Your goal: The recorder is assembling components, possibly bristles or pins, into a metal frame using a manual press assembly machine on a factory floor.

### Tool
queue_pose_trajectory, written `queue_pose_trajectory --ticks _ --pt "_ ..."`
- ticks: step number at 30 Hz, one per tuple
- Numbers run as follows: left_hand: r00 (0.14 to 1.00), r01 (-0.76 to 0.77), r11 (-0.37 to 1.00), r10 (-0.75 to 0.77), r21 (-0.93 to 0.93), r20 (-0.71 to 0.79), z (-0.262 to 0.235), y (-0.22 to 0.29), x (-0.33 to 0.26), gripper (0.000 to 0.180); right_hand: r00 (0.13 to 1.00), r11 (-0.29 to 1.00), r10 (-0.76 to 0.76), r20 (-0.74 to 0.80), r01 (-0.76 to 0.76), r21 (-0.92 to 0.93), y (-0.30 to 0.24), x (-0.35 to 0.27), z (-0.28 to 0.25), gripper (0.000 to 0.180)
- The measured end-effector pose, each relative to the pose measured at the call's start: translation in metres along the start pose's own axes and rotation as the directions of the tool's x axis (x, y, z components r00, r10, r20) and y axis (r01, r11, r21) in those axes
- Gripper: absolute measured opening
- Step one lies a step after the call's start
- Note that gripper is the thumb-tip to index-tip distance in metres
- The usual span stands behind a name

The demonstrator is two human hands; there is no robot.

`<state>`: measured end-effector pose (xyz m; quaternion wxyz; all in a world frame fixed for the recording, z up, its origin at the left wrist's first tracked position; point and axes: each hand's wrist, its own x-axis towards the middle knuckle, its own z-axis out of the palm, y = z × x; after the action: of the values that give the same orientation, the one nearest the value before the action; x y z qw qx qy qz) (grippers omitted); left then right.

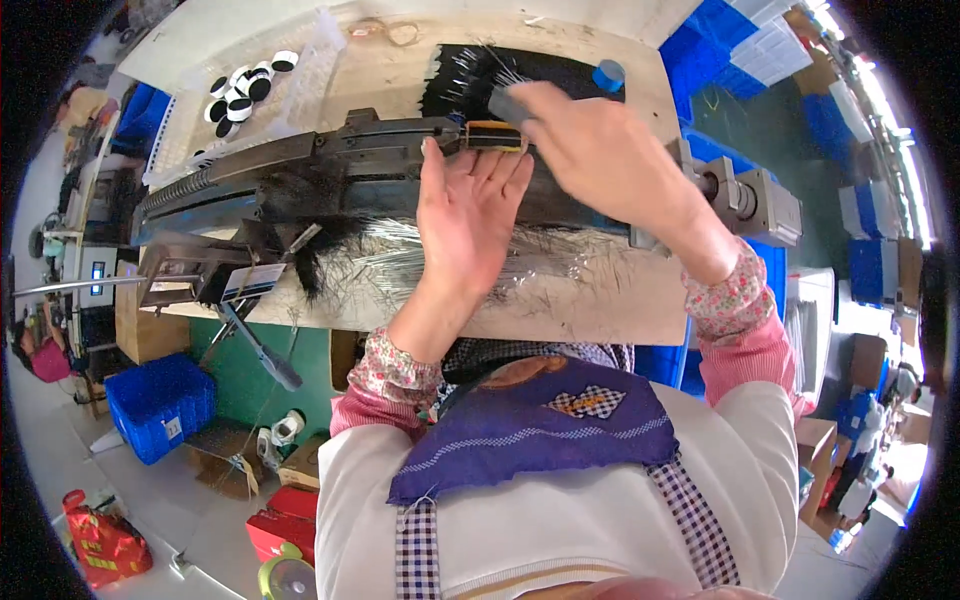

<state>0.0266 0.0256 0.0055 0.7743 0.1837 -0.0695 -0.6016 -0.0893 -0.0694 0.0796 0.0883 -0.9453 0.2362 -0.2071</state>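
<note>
My left hand (465,215) is palm up, its fingers stretched out and its thumb apart. Its fingertips reach the lower edge of a small dark block with orange-yellow edges (494,136), set in a long dark metal fixture (370,165). From the right, my right hand (605,150) curls closed on a grey flat piece (508,104) just above that block; the fingers hide part of it. Beyond lies a black cloth (590,88) with a bundle of thin silvery wires or bristles (470,75) on it.
A clear plastic tray (300,90) with several round black-and-white pieces (240,95) stands back left. A blue cap (608,75) is on the cloth. Loose wires (400,250) cover the near wooden tabletop (600,310). A motor-like metal unit (765,207) juts out right; blue crates (160,405) flank the table.
</note>
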Motion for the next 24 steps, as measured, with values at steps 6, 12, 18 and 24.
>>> queue_pose_trajectory --ticks 6,12,18,24 --pt "0.983 0.021 0.998 -0.009 0.062 -0.186 0.022 0.003 -0.005 0.048 0.987 0.977 -0.062 0.151 0.091 -0.194 -0.01 0.003 0.018 0.017" --pt "0.998 0.027 0.984 -0.018 0.174 -0.056 0.012 -0.006 0.016 0.036 0.986 0.981 -0.046 0.162 0.075 -0.178 0.005 -0.015 0.01 0.032" --pt "0.975 0.11 0.979 -0.073 0.17 -0.21 -0.02 -0.055 -0.004 0.031 0.995 0.997 -0.032 0.098 0.039 -0.068 0.036 -0.148 0.058 0.031" --pt "0.95 0.306 0.932 -0.313 0.193 0.009 -0.012 -0.052 -0.047 0.048 0.966 0.978 0.179 0.185 -0.195 0.072 0.051 -0.164 0.093 0.022"
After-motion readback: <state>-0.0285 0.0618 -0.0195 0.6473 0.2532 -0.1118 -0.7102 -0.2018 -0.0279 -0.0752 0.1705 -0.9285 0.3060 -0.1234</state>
